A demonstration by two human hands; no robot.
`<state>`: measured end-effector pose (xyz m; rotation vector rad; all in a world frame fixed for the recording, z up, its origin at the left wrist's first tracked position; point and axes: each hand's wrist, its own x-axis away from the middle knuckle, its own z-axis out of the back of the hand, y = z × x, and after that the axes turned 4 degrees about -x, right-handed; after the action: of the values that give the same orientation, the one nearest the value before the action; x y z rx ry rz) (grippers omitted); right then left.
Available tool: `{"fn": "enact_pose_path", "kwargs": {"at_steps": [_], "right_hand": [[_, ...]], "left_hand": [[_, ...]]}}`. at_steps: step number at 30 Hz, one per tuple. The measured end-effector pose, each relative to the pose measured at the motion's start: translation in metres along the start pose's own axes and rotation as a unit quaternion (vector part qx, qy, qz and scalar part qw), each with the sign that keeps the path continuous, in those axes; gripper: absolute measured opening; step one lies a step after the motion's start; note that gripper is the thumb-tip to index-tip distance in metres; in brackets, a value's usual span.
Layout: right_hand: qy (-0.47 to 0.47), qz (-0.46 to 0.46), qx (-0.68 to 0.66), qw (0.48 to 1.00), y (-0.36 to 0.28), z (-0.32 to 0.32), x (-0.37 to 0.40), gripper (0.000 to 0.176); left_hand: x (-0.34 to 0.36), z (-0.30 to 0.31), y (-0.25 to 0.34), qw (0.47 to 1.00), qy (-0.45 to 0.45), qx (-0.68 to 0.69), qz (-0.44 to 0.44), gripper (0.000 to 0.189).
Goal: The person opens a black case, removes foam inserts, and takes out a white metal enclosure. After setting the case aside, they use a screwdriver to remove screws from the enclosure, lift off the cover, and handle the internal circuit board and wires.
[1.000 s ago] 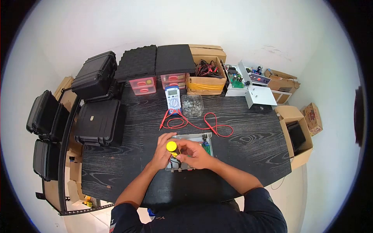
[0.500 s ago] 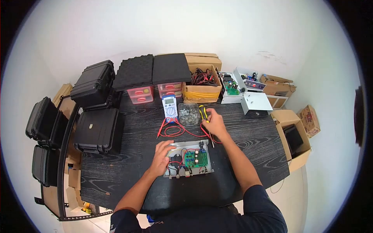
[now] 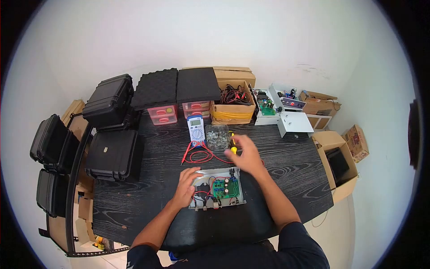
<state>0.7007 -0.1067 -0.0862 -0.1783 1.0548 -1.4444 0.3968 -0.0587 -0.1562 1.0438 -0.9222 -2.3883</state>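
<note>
In front of me lies an uncovered grey metal enclosure [image 3: 218,172] with a green circuit board [image 3: 227,188], a black component and red and black wires inside. My left hand [image 3: 184,188] grips its left wall, fingers over the back corner and thumb inside. Past the enclosure's back right corner, my right hand [image 3: 245,154] has thumb and fingers apart. A yellow and black screwdriver [image 3: 233,149] lies beside that thumb, partly hidden by the hand. Just left of it is a clear tray of small metal parts [image 3: 218,136]. A blue and white multimeter [image 3: 196,130] with red leads [image 3: 204,157] lies farther left.
Black hard cases [image 3: 112,154] line the left side. Foam sheets [image 3: 198,84] top pink drawers [image 3: 162,114] at the back. A cardboard box of cables [image 3: 233,114] and opened white devices [image 3: 295,124] stand back right. An open carton [image 3: 345,190] sits off the right edge.
My right hand has shifted slightly toward me, and its thumb has spread from the fingers around the screwdriver. My left hand stays on the enclosure. The view has tilted up slightly.
</note>
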Motion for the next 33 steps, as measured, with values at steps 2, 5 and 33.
{"fn": "enact_pose_path", "kwargs": {"at_steps": [2,5,33], "right_hand": [[-0.101,0.131,0.033,0.986,-0.033,0.006,0.016,0.073],[-0.293,0.150,0.081,0.941,-0.064,0.003,0.042,0.108],[-0.113,0.142,-0.366,0.913,-0.051,-0.010,0.062,0.129]], "left_hand": [[0.000,0.000,0.000,1.000,0.000,0.001,-0.004,0.069],[-0.002,0.000,0.001,1.000,0.004,0.002,-0.008,0.070],[-0.060,-0.008,0.062,0.933,0.017,0.359,-0.036,0.169]]}}
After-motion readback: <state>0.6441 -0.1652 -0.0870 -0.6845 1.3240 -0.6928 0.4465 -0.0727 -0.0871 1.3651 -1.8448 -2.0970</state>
